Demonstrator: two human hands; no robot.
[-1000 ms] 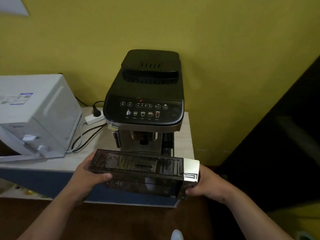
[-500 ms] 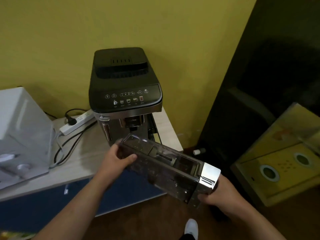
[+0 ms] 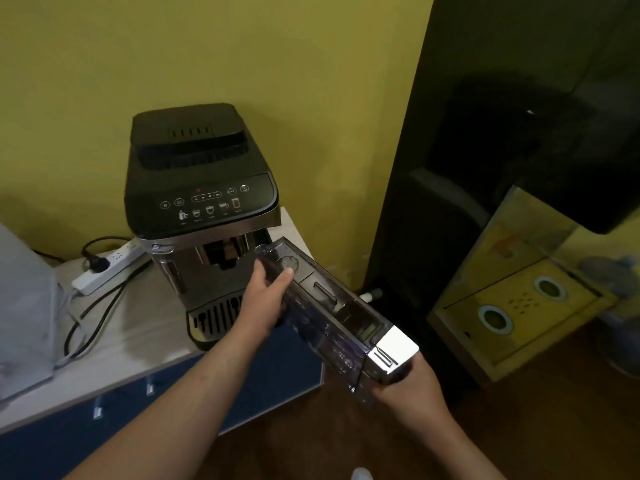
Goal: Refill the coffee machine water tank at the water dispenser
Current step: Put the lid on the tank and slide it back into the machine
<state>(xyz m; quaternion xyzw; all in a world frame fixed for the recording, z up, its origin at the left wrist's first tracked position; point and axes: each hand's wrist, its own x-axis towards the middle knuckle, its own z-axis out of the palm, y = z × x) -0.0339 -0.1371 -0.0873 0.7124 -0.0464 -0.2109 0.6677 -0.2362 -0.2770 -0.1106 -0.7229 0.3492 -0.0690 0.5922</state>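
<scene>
- Both hands are being closed around the water tank [image 3: 332, 317], which is being held in the air, clear of the counter [image 3: 138, 327] and to the right of the coffee machine [image 3: 204, 209].
- In the head view, the far end of the tank is being gripped by the left hand [image 3: 266, 299], with the thumb laid on the top of the clear plastic and the fingers wrapped under its side.
- The near end, where the silver front plate [image 3: 394, 355] is sitting, is being gripped from below by the right hand [image 3: 408, 393].
- The tank is being held tilted, its far end close to the machine's front and its silver end pointing toward the lower right.
- The coffee machine is being left standing on the pale counter, with its symbols lit on the black panel.
- A white power strip [image 3: 107, 268] is lying on the counter to the left of the machine, with a black plug in it and black cables running forward.
- A white appliance [image 3: 24, 306] is being cut off by the left edge.
- A dark tall unit [image 3: 485, 168] is standing to the right, against the yellow wall [image 3: 242, 46].
- Whether water is inside the tank cannot be told.
</scene>
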